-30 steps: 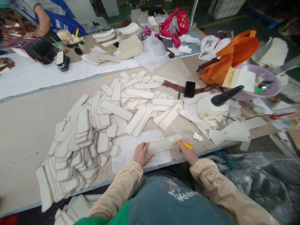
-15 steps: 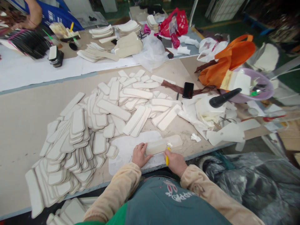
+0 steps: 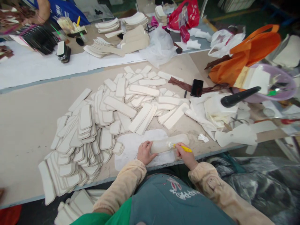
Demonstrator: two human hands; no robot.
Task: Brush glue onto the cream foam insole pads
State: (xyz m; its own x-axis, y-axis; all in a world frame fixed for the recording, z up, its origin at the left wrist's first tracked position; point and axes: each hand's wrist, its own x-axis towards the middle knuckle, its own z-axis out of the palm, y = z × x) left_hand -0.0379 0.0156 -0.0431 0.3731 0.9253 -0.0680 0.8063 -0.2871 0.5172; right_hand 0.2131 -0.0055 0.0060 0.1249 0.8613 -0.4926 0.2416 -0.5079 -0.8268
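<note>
A yellow-handled brush (image 3: 186,149) is gripped in my right hand (image 3: 186,157), its handle pointing to the right. White paste covers the bristles, which touch a long, pale strip with rounded ends (image 3: 161,147). My left hand (image 3: 145,152) lies over the strip's left end, thumb and fingers apart, pressing it down. Beneath the strip is a white sheet (image 3: 126,148) near the table's front edge. Just beyond my hands spreads a big heap of cream rounded strips (image 3: 119,106), stacked and overlapping.
On the right stand a white container (image 3: 217,109) with a black handle across it, a purple basin (image 3: 284,84) and an orange bag (image 3: 253,53). A phone (image 3: 197,88) lies near a brown strap. Across the table, another person's arm (image 3: 43,12) is beside black stacked pieces (image 3: 37,39).
The brush has swung from upright to nearly level, pointing right, and my right hand has turned with it. My left hand stays on the strip. The whole view has shifted slightly.
</note>
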